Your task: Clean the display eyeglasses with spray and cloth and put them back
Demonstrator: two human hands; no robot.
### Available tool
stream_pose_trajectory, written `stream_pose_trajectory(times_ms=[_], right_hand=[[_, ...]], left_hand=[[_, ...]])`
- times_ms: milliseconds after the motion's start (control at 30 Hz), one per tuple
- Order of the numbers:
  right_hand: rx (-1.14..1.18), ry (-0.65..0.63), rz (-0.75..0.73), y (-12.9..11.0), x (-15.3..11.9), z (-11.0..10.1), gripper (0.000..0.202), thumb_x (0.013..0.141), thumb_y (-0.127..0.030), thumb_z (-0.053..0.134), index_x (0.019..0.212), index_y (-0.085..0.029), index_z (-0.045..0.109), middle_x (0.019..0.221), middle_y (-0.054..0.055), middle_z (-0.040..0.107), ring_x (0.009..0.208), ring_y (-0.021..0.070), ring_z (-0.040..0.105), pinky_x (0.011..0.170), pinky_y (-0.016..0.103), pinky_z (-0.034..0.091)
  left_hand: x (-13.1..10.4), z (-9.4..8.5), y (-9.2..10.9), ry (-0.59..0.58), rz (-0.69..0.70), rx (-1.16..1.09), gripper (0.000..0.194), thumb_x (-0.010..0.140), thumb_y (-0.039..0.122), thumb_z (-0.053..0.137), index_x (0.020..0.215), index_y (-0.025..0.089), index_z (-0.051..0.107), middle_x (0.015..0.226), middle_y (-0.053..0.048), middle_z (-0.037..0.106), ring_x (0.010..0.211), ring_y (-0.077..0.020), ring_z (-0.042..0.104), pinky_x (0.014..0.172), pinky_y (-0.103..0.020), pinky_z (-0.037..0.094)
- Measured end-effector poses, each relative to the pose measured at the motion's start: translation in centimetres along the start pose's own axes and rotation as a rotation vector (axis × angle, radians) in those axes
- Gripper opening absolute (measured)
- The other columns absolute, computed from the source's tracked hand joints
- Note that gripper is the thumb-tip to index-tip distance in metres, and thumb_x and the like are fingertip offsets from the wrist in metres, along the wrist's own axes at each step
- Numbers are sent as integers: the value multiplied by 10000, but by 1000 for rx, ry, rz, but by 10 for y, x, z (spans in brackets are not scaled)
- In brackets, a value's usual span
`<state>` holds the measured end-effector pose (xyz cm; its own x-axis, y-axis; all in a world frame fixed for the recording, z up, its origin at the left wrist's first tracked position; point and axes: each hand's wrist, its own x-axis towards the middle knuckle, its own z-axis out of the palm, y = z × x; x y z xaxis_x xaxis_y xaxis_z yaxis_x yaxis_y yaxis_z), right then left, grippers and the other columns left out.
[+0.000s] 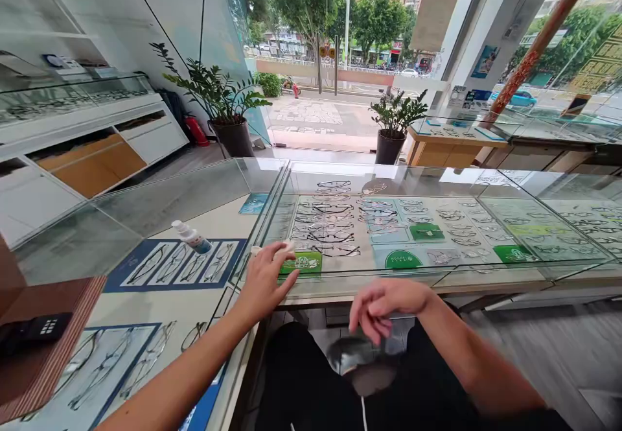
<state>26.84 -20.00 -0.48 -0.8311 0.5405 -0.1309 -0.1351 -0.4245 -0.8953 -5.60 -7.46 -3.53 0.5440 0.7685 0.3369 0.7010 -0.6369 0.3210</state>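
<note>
My left hand (269, 275) rests on the glass top of the display counter (304, 296), thumb held apart. Under its bent fingertips is a crumpled white tissue (256, 249), pressed to the glass and partly hidden by the fingers. Over my lap hangs my right hand (389, 304), its fingers loosely bent and apart, with nothing seen in them; it is slightly blurred. A small white bottle (192, 236) with a blue label stands on the glass, left of my left hand. Below the glass lie rows of eyeglass frames (335, 236) and green cards (304, 263).
A brown striped box or tray (72, 334) with a black device (36, 330) sits at the lower left. Potted plants (233, 133) flank the glass doors ahead. More display cases (146, 84) line the left wall. A white cord (363, 411) hangs over my lap.
</note>
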Motion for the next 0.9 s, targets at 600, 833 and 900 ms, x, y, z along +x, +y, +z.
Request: stream_pose_trajectory(times_ms=[600,833,900], right_hand=[[839,1512,-48,247,-56,-122,399,1047,-400,702,1377,-181,658,1369,113,692,1146,254,720,964,472,643],[809,1523,-32,256,-64,-105,205,971,-383,732,1017,-187,695,958,29,730,842,181,730,708,294,574],[797,1511,-10,260,-68,-88,201,872,-365,762,857,-214,631,808,8,698,730,175,709,611,262,492]], left_hand=[[3,-10,-17,-153,-101,94,679,1018,687,473,1554,283,573,1795,-123,346,1573,-391,466,1218,-576,430],[3,-16,-17,-189,-106,72,752,1034,710,440,1651,281,463,1814,-126,297,1609,-411,407,1233,-605,409],[2,-17,-16,-192,-112,65,761,1034,706,444,1659,271,449,1812,-138,297,1626,-410,378,1246,-609,388]])
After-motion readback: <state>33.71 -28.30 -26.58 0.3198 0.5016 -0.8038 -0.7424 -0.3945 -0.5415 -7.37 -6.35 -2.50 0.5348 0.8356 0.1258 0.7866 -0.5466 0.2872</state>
